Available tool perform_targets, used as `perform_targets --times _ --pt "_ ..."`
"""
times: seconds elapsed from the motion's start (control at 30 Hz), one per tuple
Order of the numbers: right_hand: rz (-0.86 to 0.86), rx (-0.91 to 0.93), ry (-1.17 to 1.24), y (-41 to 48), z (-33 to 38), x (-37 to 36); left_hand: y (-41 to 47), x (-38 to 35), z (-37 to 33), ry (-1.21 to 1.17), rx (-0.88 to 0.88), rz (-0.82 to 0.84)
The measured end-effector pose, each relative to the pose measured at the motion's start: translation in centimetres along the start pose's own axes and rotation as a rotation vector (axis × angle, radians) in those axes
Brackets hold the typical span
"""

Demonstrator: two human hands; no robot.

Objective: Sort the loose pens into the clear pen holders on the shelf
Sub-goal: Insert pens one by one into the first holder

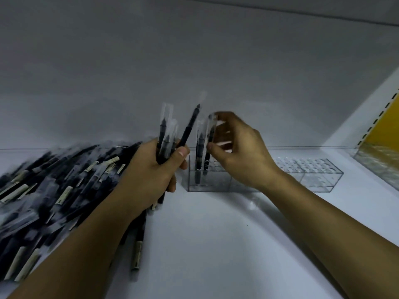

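Bare forearms reach in from 7 and 5 o'clock over the white shelf [216,244]. At centre, the left hand [155,169] is clenched round a bundle of black pens in clear sleeves [167,137], tips up. Just toward 3 o'clock, the right hand [239,152] pinches one black sleeved pen [209,145], its lower end in a hole of the clear acrylic pen holder [216,184], beside another standing pen [198,165]. A heap of loose black pens [54,184] lies at 9 o'clock, and a second clear holder [313,175] stands at 3 o'clock.

The pile of loose pens [54,182] lies left of the pen holders [311,175] on the shelf [216,244].
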State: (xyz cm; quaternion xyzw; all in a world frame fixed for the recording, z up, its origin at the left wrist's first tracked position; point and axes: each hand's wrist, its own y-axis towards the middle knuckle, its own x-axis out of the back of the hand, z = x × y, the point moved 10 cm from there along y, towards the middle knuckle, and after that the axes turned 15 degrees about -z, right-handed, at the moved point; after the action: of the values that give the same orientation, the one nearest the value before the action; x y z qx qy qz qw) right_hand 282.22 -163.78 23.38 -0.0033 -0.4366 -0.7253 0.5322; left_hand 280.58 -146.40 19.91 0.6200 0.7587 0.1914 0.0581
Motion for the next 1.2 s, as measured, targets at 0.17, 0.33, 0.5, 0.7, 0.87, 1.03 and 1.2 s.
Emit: perform_targets --times 0.17,0.33,0.5,0.7,0.87,1.03,1.2 --pt "-0.340 0.068 0.298 0.2 2.5 4.6 -0.5 0.2 -1.3 -0.030 -0.052 0.010" --pt "-0.232 -0.073 0.603 0.2 3.0 3.7 -1.2 -0.7 -1.9 -0.001 -0.096 0.070" --pt "-0.375 -0.166 0.609 0.9 1.3 5.8 -0.5 0.1 -1.9 -0.079 -0.072 -0.008" --pt "-0.469 -0.134 0.517 1.1 0.3 7.2 0.4 0.7 1.5 -0.278 0.171 -0.028" --pt "-0.414 -0.052 0.413 0.9 0.9 5.6 0.7 0.8 1.0 -0.387 0.132 0.018" --pt "-0.338 0.098 0.221 0.7 1.7 3.9 -0.2 0.3 -0.7 -0.248 -0.012 0.075" --pt "-0.283 0.290 0.005 0.5 3.0 2.3 -0.2 0.1 -0.8 -0.174 -0.032 0.072"
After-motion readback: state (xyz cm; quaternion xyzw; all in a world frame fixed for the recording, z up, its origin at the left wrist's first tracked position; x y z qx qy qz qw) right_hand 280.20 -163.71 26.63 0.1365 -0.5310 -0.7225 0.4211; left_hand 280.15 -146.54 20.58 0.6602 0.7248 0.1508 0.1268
